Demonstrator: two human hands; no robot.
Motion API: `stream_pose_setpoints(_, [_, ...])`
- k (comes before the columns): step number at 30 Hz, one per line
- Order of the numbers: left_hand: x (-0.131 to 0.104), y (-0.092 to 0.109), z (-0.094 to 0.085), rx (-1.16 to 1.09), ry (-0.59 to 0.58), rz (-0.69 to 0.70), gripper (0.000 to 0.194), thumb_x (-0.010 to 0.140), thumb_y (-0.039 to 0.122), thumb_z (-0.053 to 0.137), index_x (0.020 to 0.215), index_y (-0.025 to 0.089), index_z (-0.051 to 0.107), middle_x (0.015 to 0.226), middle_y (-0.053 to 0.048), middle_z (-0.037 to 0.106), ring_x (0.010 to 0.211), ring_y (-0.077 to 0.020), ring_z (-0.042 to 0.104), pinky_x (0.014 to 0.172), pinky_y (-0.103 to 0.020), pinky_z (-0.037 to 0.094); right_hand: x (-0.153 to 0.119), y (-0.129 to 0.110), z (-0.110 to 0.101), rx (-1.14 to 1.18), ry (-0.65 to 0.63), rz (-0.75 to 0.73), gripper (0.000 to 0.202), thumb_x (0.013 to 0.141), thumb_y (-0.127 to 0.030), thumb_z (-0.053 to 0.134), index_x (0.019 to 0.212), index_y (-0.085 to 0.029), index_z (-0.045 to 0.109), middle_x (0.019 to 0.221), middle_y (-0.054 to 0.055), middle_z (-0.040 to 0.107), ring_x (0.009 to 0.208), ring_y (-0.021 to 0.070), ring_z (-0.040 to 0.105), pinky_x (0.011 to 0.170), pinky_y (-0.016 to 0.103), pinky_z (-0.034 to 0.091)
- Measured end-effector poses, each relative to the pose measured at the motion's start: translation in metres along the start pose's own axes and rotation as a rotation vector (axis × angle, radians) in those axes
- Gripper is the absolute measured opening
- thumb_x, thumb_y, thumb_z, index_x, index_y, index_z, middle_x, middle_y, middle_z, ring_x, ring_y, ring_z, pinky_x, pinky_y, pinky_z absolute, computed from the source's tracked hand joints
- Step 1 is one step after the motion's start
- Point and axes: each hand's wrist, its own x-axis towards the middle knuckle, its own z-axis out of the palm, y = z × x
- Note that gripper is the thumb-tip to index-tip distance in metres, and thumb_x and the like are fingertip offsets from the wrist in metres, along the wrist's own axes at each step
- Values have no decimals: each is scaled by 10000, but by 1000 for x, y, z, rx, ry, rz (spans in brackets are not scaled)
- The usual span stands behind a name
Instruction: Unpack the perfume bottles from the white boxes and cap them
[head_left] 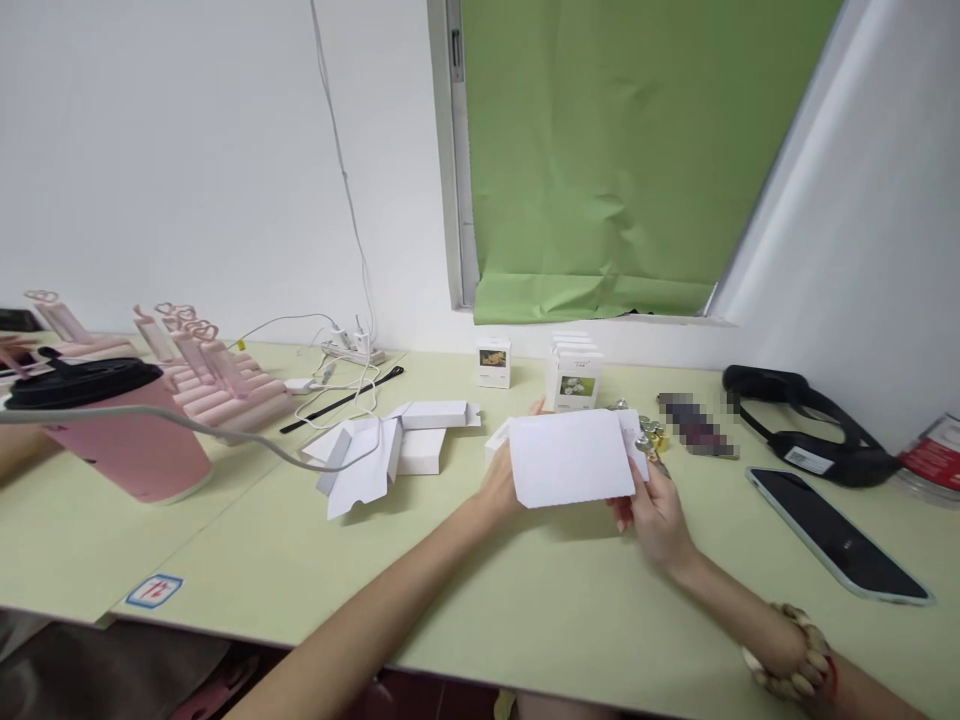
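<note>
Above the table, a piece of flat white carton [571, 460] is held between my two hands, its plain side toward me. My left hand [501, 482] grips it at the left edge, with most of its fingers hidden behind. At the right edge, near a folded flap, my right hand [661, 518] pinches it between thumb and fingers. Just beyond stands a row of small white boxes [574, 380] with a flower picture on the front one. A single similar box [493, 364] stands further left. Unfolded white cartons [365, 462] lie left of my left hand.
A pink cup [135, 440] with a black lid and pink candle-like sticks [236, 395] stand at the left. A white cable crosses there. At the right lie a phone [836, 535], a black headset [817, 430] and small gold and silver items [654, 434].
</note>
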Motion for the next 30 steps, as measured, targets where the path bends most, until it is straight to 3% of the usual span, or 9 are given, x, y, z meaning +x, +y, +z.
stream_pose_setpoints(4, [-3,-1,-3,-143,193,-109,737,822,334,454,1388,256,-13,1308,-127,427,964,-192,579,762,-359,493,0,-2,0,54,30,46,386,845,-544,384,682,-198,436,450,-43,503,309,88,439,303,209,360])
stream_pose_setpoints(7, [-2,2,-1,-155,380,-153,672,863,272,359,1367,308,-84,1378,-140,310,1055,-197,526,773,-364,474,0,-4,0,104,66,77,354,858,-524,370,823,-190,480,392,-61,459,298,110,440,300,224,368])
stream_pose_setpoints(10, [-1,5,-1,-80,449,-119,810,801,288,500,1368,276,-78,1395,-178,252,1142,-246,454,811,-397,447,1,-7,0,154,112,107,423,876,-481,353,1132,-152,428,388,-63,458,296,140,453,302,255,385])
stream_pose_setpoints(12, [-2,6,-2,-36,431,-96,773,789,266,517,1374,257,10,1383,-173,272,1190,-259,405,837,-405,437,2,-9,-1,188,134,101,501,883,-448,351,1279,-143,319,420,-53,478,307,154,474,303,268,394])
stream_pose_setpoints(15, [-4,8,-5,21,401,-103,511,840,183,407,1320,268,255,1327,-122,360,1231,-234,359,909,-413,400,3,-12,-1,207,112,74,523,889,-411,349,1355,-191,256,539,-9,551,359,156,526,318,267,418])
stream_pose_setpoints(20, [-4,10,-7,50,409,-149,413,830,92,341,1180,278,455,1256,-71,460,1168,-208,428,907,-404,401,5,-12,-2,178,166,48,523,883,-382,364,1373,-244,247,957,101,620,509,150,598,316,243,434])
stream_pose_setpoints(25, [-2,1,-12,130,470,-131,400,839,98,285,1155,252,476,1193,-71,525,1147,-193,457,919,-401,372,6,-11,-4,182,147,36,563,889,-368,354,1403,-256,154,848,91,643,443,153,591,318,244,442])
stream_pose_setpoints(28, [-4,2,-13,191,273,93,371,821,291,405,1181,229,470,1250,-105,494,1176,-237,439,934,-407,341,4,-9,-5,160,124,28,540,885,-389,353,1392,-265,215,878,99,641,465,165,603,342,265,466])
stream_pose_setpoints(30, [-5,9,-10,206,87,289,557,746,465,489,1234,202,434,1315,-144,430,1219,-279,393,957,-414,315,2,-8,-5,114,63,-1,485,882,-397,357,1351,-281,322,1022,107,617,500,156,606,373,280,489])
